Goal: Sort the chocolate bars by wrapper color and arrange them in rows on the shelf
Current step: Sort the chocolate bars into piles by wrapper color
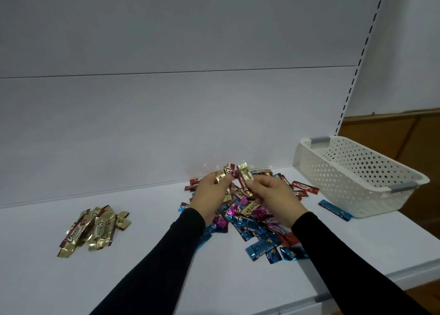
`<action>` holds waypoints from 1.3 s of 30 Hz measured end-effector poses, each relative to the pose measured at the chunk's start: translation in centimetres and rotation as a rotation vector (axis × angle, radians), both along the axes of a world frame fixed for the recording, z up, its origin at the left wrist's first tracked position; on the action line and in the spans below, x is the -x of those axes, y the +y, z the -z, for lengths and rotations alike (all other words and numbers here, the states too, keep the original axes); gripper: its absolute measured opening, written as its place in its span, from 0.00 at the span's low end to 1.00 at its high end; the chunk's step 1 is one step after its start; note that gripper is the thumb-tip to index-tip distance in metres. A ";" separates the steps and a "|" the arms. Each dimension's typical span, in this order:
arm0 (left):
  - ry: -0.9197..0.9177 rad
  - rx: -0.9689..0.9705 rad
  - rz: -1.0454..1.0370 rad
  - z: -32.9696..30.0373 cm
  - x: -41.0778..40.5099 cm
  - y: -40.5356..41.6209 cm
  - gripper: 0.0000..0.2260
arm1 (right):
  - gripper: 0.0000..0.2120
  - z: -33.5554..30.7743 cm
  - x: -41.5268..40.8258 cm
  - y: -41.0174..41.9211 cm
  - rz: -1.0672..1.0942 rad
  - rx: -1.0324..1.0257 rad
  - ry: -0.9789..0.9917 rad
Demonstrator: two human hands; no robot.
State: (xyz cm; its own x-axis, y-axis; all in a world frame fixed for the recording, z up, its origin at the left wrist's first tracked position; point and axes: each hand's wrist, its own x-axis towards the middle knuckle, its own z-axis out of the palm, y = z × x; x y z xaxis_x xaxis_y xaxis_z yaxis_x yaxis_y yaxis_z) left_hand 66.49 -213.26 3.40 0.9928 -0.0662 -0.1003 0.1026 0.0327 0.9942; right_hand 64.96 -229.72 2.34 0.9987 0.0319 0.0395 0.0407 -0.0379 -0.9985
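A gold foil chocolate bar [245, 174], crinkled and shiny with a "Choco" print, is pinched upright between the thumb and curled fingers of the right hand [273, 195], while the left hand [210, 193] grips a second gold bar [225, 172] in bent fingers just beside it; both are raised over the mixed heap [247, 222] of bars in the middle of the shelf [166, 255]. That heap is a loose tangle of flat, crimped-end foil wrappers in blue, pink, red and gold, overlapping at all angles. To the left, well apart, lies a small pile of gold bars [94, 226], roughly side by side. A single blue bar [334, 210] rests flat near the front corner of a white plastic basket [357, 176], a rectangular tub with perforated walls and grey handle clips, sitting at the right end of the smooth white shelf. Black sleeves [166, 262] cover both forearms
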 end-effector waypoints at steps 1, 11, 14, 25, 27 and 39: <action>0.059 0.123 0.009 -0.1 0.4 -0.4 0.08 | 0.06 -0.1 0.3 0.6 -0.028 0.005 -0.021; 0.162 0.332 -0.006 1.5 0.6 -0.6 0.06 | 0.11 -0.1 0.9 2.2 0.051 0.487 -0.175; 0.138 0.307 -0.004 1.8 0.2 -0.6 0.05 | 0.14 0.1 0.5 1.8 0.065 0.531 -0.193; 0.125 0.508 -0.100 2.2 -1.4 0.9 0.08 | 0.20 2.3 -6.2 -3.3 0.381 1.123 0.022; 0.124 0.484 -0.090 2.2 -1.4 1.0 0.05 | 0.18 2.3 -6.7 -3.0 0.379 1.129 0.058; 0.254 0.552 -0.066 2.3 -1.6 0.8 0.07 | 0.12 0.6 -5.2 -3.2 0.380 0.242 -0.017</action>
State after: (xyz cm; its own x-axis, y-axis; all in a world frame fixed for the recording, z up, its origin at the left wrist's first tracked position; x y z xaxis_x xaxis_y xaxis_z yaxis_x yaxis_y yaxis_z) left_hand 68.07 -212.43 1.07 0.9462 -0.1152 -0.3025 0.3143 0.5507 0.7733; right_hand 70.16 -232.96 1.76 0.9405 -0.3269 0.0929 -0.0046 -0.2854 -0.9584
